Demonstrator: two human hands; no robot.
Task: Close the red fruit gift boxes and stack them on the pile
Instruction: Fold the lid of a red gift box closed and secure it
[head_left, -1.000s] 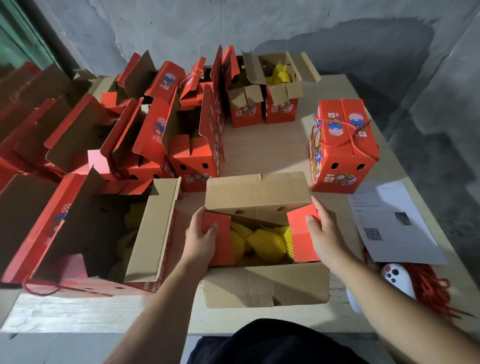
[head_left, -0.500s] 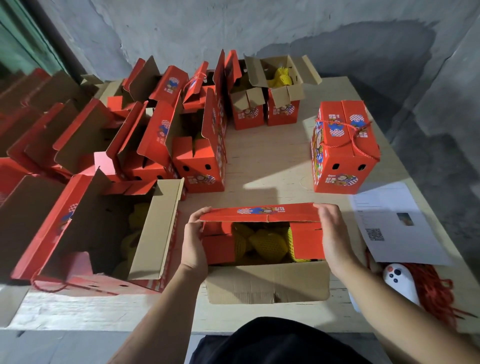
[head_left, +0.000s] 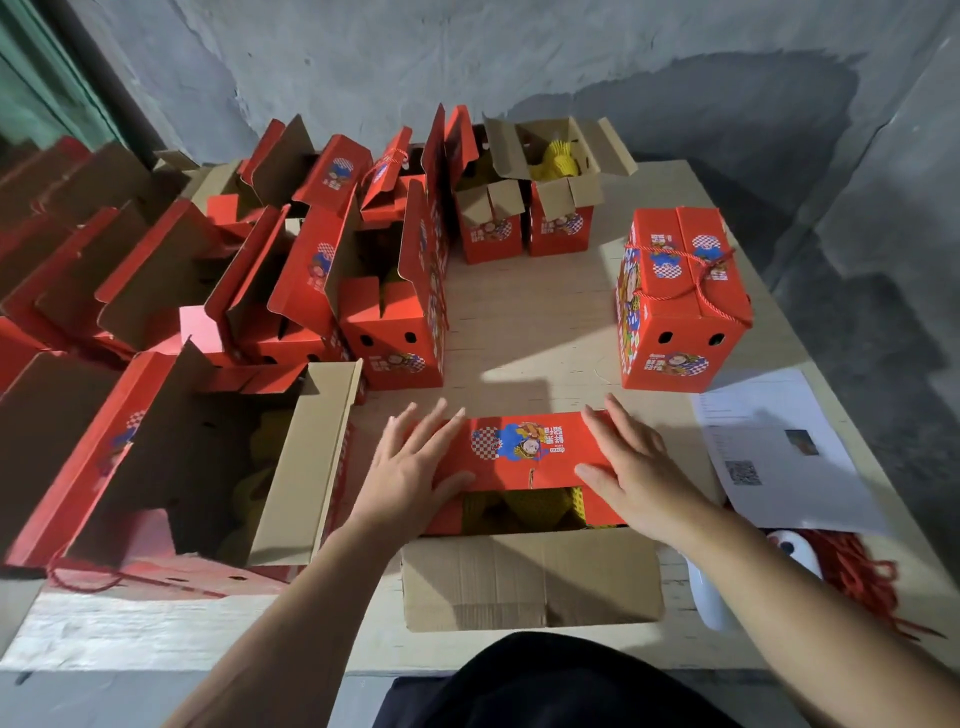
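Observation:
A red fruit gift box (head_left: 524, 457) stands at the table's near edge in front of me. Its far red flap lies folded down over the top. Yellow netted fruit (head_left: 519, 506) shows in the gap behind the near brown flap (head_left: 530, 577), which still hangs open towards me. My left hand (head_left: 410, 467) presses flat on the left end of the red flap, fingers spread. My right hand (head_left: 628, 467) presses flat on its right end. A closed, string-tied red box (head_left: 680, 306) stands at the right.
Several open red boxes (head_left: 384, 291) crowd the left and back of the table (head_left: 524, 322); a large open one (head_left: 208, 467) lies at my left. A printed paper sheet (head_left: 779, 447), a white controller (head_left: 711, 587) and red string (head_left: 857, 571) lie to the right.
The two red side flaps were folded in, then the far flap swung down over them. My hands went from gripping the flap's ends to pressing flat on top.

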